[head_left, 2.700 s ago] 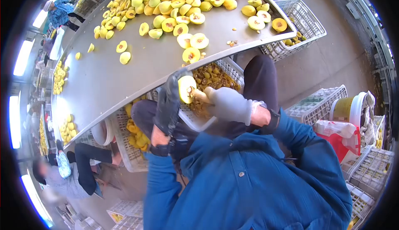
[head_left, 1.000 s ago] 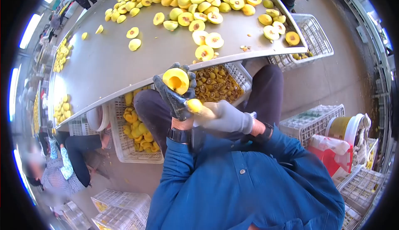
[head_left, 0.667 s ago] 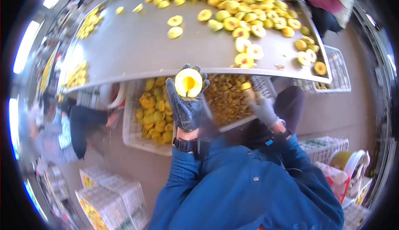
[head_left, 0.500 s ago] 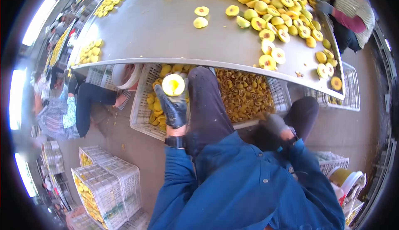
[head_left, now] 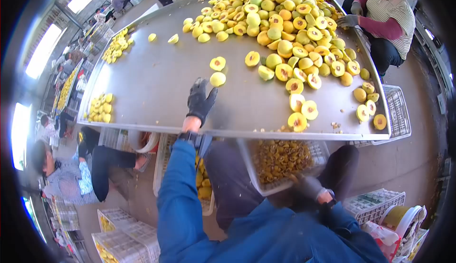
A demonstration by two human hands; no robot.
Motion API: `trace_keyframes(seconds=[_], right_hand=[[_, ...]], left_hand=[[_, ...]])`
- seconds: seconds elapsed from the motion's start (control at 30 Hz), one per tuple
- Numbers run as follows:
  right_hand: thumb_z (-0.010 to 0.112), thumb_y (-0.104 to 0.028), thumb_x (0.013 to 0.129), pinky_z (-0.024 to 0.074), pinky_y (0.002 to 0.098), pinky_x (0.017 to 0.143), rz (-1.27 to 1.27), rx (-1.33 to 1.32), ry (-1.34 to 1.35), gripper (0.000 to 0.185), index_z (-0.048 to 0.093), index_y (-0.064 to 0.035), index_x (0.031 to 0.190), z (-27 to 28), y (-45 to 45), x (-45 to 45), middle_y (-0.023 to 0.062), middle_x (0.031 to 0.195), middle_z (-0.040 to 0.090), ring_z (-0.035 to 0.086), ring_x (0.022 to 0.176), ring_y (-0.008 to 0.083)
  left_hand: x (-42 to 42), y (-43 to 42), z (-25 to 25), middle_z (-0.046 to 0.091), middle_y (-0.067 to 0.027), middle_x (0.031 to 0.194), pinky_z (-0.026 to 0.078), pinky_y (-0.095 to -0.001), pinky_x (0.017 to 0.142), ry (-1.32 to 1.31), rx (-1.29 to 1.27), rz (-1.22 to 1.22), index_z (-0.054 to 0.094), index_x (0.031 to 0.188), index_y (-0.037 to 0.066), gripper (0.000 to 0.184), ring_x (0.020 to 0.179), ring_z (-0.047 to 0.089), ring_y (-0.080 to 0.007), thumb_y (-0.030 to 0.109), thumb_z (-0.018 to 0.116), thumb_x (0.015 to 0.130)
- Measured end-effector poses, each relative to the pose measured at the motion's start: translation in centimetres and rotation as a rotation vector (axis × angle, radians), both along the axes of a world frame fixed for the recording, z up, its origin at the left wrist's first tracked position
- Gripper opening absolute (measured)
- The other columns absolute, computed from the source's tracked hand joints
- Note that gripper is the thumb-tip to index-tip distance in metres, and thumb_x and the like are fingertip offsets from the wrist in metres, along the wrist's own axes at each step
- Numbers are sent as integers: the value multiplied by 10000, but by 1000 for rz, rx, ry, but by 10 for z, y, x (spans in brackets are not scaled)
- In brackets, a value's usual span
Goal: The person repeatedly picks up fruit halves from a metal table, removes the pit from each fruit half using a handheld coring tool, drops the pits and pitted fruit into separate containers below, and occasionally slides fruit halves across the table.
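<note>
Fruit halves (head_left: 218, 79), two of them, lie on the metal table (head_left: 161, 87) just right of the fingertips of the left hand (head_left: 201, 100), one behind the other. Those black-gloved fingers are loosely spread, with nothing in their grip. Beyond them to the right rises one large heap (head_left: 289, 39) of cut fruit, too crowded to count; between it and the near edge sit three more halves (head_left: 297, 121). Six pieces (head_left: 379, 122) gather by the right corner, well apart from the fingers. To the fingers' left are two small piles (head_left: 101, 107), one near and one far, and two lone pieces (head_left: 173, 38) farther off.

On the near side of the fingers, one blue sleeve (head_left: 178, 201) blocks part of a fruit crate (head_left: 160, 168) under the table. Right of that, one scrap crate (head_left: 321, 153) stands partly beneath the edge. Beside its near rim is the right hand (head_left: 308, 187), grey-gloved and blurred; its fingers seem bent, but I cannot tell whether they grip anything. Far to the right of both hands, one co-worker (head_left: 392, 18) rests a gloved hand (head_left: 348, 20) at the table's edge.
</note>
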State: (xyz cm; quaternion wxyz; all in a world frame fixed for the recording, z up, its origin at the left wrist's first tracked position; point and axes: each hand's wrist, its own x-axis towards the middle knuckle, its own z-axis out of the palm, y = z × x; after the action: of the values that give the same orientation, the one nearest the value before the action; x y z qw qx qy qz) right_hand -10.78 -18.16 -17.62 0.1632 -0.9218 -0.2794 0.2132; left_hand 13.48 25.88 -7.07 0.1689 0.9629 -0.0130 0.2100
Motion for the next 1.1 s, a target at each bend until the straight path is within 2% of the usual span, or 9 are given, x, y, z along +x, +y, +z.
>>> trace_keyframes(seconds=[0.1,0.17,0.27,0.37,0.5,0.57,0.63,0.87,1.1], right_hand=[[563,-310,891,511,472,550,-123,1,92,408,553,-155,1269,-39,-8,-5,211,1088,616,653,633,349],[571,-323,891,501,483,533,-34,181,-156,414,541,-163,1272,-59,-13,-9,194,910,647,638,600,362],[587,-353,888,497,475,519,-156,228,-72,426,546,-166,1269,-12,-1,3,177,813,640,621,564,364],[581,-339,891,488,461,495,-140,200,-62,406,558,-172,1259,-4,3,4,142,792,617,604,534,349],[528,-221,928,533,361,556,-48,39,-181,268,598,-98,1155,23,10,14,136,1299,540,628,595,308],[587,-229,895,517,401,545,-201,323,-221,263,590,-110,1129,47,19,27,164,1043,595,633,589,328],[662,-268,855,498,459,538,-466,587,-183,302,573,-145,1116,101,33,35,171,676,622,640,599,340],[669,-308,859,494,448,523,-367,629,-383,303,540,-116,1054,199,55,28,128,678,636,649,601,336],[630,-239,867,487,432,485,-345,468,-430,201,519,-96,953,211,46,13,103,660,635,656,586,312]], left_hand=[[84,6,-45,522,-223,1319,423,-495,992,163,86,49,464,1322,42,695,1227,485,-400,453,692,809],[98,-5,-43,543,-216,1260,451,-527,926,359,-117,26,426,1323,46,753,1154,525,-401,469,717,771],[94,-29,-59,578,-212,1116,481,-523,854,190,184,157,462,1291,54,657,1040,571,-393,373,716,776],[90,-19,-60,602,-223,1094,490,-502,868,183,0,-45,526,1244,46,588,1000,608,-384,366,708,786],[13,-54,0,655,-161,1111,569,-379,665,432,-1355,-194,547,1272,51,459,871,677,-271,385,542,958],[-39,-93,32,662,-139,1073,569,-339,625,403,-1448,-232,540,1280,43,467,831,674,-222,403,471,991],[-81,-136,58,668,-132,1050,567,-313,623,353,-1491,-257,535,1278,27,491,817,670,-197,424,421,1011],[-173,-210,71,660,-143,1074,541,-309,716,244,-1459,-323,531,1264,-7,514,877,650,-204,423,389,1021],[-195,-221,70,642,-147,1119,513,-323,799,261,-1400,-384,530,1260,-25,496,945,630,-216,389,386,1027]])
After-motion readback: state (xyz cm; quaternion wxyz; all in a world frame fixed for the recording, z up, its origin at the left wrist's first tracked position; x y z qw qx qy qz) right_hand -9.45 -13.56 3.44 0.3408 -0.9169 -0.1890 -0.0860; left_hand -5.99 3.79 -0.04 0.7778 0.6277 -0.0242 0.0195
